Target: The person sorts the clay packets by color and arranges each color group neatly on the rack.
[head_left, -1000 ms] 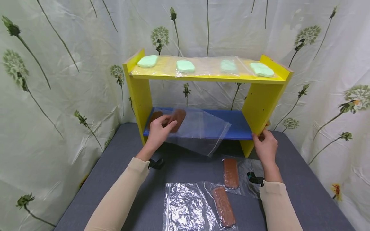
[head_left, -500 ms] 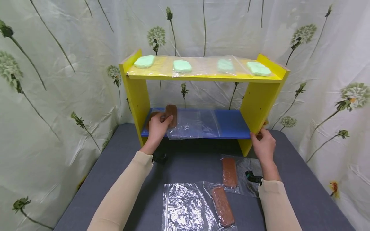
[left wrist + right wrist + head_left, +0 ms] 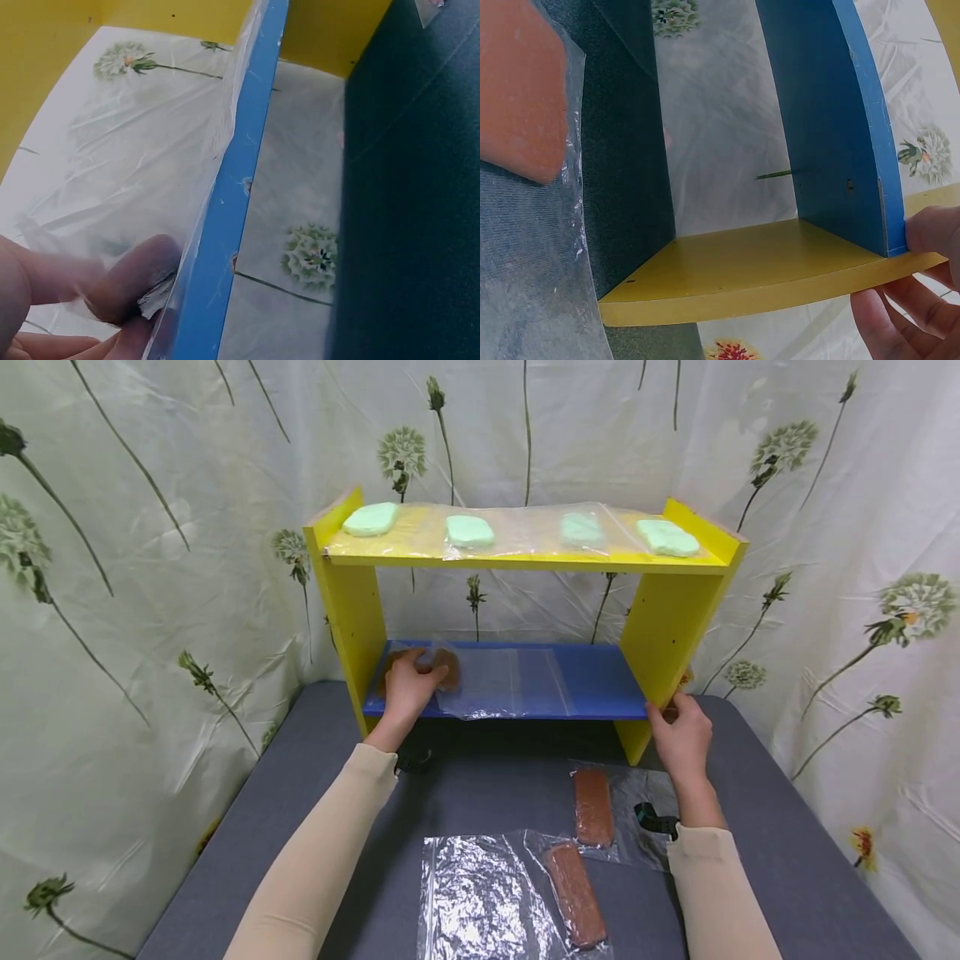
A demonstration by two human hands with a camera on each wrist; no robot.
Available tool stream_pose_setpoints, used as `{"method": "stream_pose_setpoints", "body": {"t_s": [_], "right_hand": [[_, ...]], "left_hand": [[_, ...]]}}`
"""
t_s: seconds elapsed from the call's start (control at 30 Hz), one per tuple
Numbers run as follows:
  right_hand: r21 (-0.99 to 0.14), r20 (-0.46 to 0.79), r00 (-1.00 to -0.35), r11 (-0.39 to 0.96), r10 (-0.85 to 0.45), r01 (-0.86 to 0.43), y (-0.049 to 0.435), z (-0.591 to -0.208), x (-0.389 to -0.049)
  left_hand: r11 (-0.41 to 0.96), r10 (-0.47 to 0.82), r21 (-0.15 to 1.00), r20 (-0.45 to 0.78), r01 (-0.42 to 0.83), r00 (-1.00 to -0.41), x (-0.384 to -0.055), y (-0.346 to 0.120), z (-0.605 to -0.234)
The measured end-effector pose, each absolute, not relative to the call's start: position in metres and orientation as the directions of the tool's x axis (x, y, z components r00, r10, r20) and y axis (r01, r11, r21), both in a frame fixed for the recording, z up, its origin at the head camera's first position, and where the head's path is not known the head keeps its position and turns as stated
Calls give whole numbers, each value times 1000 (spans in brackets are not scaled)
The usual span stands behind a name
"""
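My left hand [image 3: 408, 689] is over the left part of the blue lower shelf board [image 3: 592, 681], its thumb and fingers at a reddish-brown bar [image 3: 447, 670] in a clear zip bag [image 3: 495, 685]. In the left wrist view, thumb and fingers pinch this bagged bar [image 3: 139, 277] just above the board. Another brown bar [image 3: 392, 677] lies at the board's left end, partly behind the hand. My right hand [image 3: 684, 737] grips the front edge of the yellow right side panel [image 3: 671, 635]; in the right wrist view, the thumb is near the blue board's end and the fingers curl outside the panel.
Several pale green pieces [image 3: 470, 531] in clear bags lie along the yellow top board [image 3: 420, 561]. Two more bagged brown bars, a farther one [image 3: 594, 807] and a nearer one [image 3: 576, 895], lie on the dark grey tabletop [image 3: 375, 877] before the rack. A flower-print curtain [image 3: 187, 485] hangs behind.
The bagged bar in my left hand has come down onto or close to the blue board. Its bag, earlier hanging over the front edge, now lies mostly flat. The right hand keeps its grip.
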State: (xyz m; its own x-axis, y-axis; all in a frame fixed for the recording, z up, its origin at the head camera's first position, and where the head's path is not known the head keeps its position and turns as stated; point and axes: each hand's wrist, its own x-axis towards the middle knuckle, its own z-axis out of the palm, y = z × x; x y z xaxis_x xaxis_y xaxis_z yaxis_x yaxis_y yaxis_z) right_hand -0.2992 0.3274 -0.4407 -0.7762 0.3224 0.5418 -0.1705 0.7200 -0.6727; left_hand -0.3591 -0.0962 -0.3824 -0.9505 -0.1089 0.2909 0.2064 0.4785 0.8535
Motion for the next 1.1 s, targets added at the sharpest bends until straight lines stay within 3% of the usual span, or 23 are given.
{"method": "stream_pose_setpoints", "body": {"t_s": [0.37,0.83,1.1], "right_hand": [[-675,548,-774,714,317,-185,324,-441,-300],[-687,531,-784,706,321,-176,323,-440,-301],[-688,535,-777,705,331,-173,325,-440,-297]], "left_hand": [[553,-213,802,401,228,-891,-358,-98,-385],[669,-91,647,561,367,-823,-346,-104,-377],[679,-41,594,617,431,-786,-320,-119,-391]]}}
